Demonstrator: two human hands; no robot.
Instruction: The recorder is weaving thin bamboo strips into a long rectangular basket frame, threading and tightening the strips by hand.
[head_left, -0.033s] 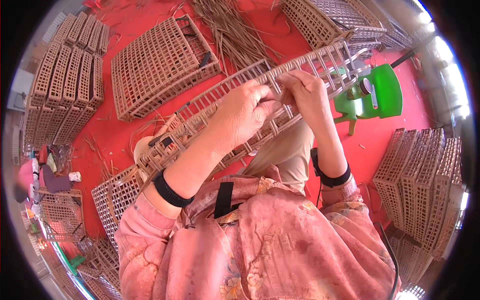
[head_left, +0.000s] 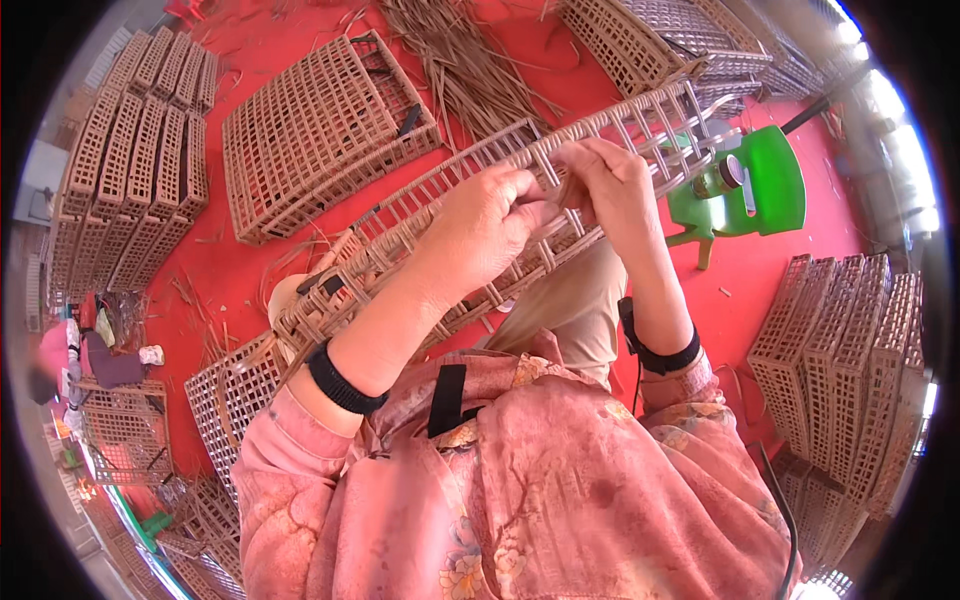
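A woven wicker basket (head_left: 640,125) with open lattice sides lies slantwise across my lap, its long wrapped rim running from lower left to upper right. Both hands work at that rim, close together near its middle. My left hand (head_left: 490,215) has its thumb and fingers pinched together over the near side. Just right of it, my right hand (head_left: 610,185) is bent downward with its fingertips closed. What the fingertips pinch, perhaps a thin strip, is hidden by the fingers. Dark bands circle both my forearms.
Another wicker basket (head_left: 320,130) lies on the red floor ahead, beside loose brown strips (head_left: 460,70). A green plastic chair (head_left: 770,180) holding a jar (head_left: 722,178) stands at right. Stacked baskets rise at the left (head_left: 130,170) and right (head_left: 840,360). A person (head_left: 75,370) is partly visible far left.
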